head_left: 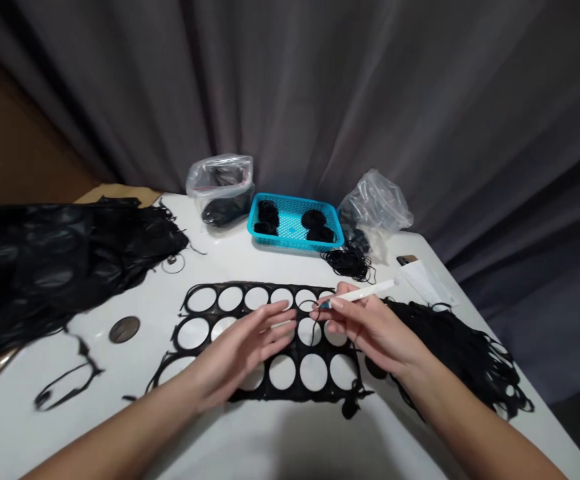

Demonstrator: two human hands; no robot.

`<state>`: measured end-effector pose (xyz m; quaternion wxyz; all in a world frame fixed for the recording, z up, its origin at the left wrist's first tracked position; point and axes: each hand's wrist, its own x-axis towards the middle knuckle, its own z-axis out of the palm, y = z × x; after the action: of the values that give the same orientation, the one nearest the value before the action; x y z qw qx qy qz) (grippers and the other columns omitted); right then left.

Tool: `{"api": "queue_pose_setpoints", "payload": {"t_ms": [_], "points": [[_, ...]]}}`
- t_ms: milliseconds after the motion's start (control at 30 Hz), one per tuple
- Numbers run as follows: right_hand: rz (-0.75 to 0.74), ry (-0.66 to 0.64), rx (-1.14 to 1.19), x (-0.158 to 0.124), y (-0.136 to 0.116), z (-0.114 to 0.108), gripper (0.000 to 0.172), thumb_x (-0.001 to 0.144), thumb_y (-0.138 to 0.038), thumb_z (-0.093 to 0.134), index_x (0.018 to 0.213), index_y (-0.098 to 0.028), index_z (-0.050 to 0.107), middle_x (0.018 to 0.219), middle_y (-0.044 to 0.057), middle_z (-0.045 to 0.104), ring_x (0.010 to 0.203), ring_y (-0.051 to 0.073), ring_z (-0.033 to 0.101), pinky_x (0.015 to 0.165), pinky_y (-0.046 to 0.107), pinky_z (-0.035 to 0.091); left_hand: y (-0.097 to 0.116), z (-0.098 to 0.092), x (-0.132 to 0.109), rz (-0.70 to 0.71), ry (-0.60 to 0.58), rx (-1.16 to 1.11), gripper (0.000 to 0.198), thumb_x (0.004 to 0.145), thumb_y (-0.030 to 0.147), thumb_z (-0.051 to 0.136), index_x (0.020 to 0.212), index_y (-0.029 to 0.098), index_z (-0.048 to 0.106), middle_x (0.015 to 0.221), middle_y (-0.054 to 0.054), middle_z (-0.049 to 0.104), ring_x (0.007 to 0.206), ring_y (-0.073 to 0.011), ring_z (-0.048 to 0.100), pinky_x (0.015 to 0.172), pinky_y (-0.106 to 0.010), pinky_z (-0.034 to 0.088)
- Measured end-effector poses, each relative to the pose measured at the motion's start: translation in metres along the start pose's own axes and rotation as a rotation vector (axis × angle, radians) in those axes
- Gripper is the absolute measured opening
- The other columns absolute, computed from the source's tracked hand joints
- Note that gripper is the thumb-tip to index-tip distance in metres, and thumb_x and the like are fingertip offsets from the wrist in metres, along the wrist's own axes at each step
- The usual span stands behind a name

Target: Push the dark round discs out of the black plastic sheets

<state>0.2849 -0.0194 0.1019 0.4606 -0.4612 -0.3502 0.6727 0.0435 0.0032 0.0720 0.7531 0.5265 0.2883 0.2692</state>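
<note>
Tool, white and pen-like [367,291], is pinched in my right grip [370,325], probably for tip control, thin black strand [315,325] by its tip. Left grip [247,353] looks empty, fingers apart above the holed black sheet [298,387], spread flat on the counter [125,293], likely so nothing folds. Blue basket [297,245] beyond corrals black bundles [321,233].

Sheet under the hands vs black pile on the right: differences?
The sheet lies spread flat; the pile is heaped and tangled.
The sheet shows round holes in three rows; the pile shows uneven gaps and loops along its right edge.
The sheet has a roughly rectangular outline; the pile's is ragged.
Both are black and lie on the white table.
</note>
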Motion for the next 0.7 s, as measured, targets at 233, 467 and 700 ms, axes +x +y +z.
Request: {"api": "queue_pose_setpoints", "payload": {"t_ms": [233, 467, 700], "points": [[-0.004, -0.008, 0.038, -0.027, 0.014, 0.024, 0.033, 0.077, -0.037, 0.081, 0.075, -0.021, 0.052, 0.086, 0.002, 0.069, 0.085, 0.019, 0.07, 0.069, 0.029, 0.06, 0.018, 0.036, -0.018, -0.138, -0.161, -0.341, 0.064, 0.105, 0.048, 0.004, 0.14, 0.014, 0.046, 0.144, -0.014, 0.054, 0.134, -0.0258, 0.051, 0.113, -0.046, 0.042], [-0.008, 0.009, 0.02, -0.049, 0.013, 0.031, 0.03, 0.076, -0.035, 0.082, 0.073, -0.02, 0.056, 0.083, 0.002, 0.068, 0.084, 0.018, 0.07, 0.063, 0.025, 0.059, 0.017, 0.043, -0.05, -0.176, -0.126, -0.503, 0.035, 0.102, 0.022, 0.044, 0.135, 0.014, 0.054, 0.137, -0.016, 0.06, 0.13, -0.0281, 0.055, 0.111, -0.048, 0.043], [0.005, -0.026, 0.056, -0.06, 0.015, 0.034, 0.031, 0.078, -0.032, 0.081, 0.074, -0.019, 0.054, 0.085, 0.002, 0.068, 0.078, 0.014, 0.068, 0.061, 0.019, 0.055, 0.017, 0.05, -0.057, -0.176, -0.024, -0.45, 0.044, 0.091, 0.02, 0.071, 0.131, 0.012, 0.057, 0.122, -0.017, 0.069, 0.115, -0.0245, 0.067, 0.097, -0.034, 0.052]]}}
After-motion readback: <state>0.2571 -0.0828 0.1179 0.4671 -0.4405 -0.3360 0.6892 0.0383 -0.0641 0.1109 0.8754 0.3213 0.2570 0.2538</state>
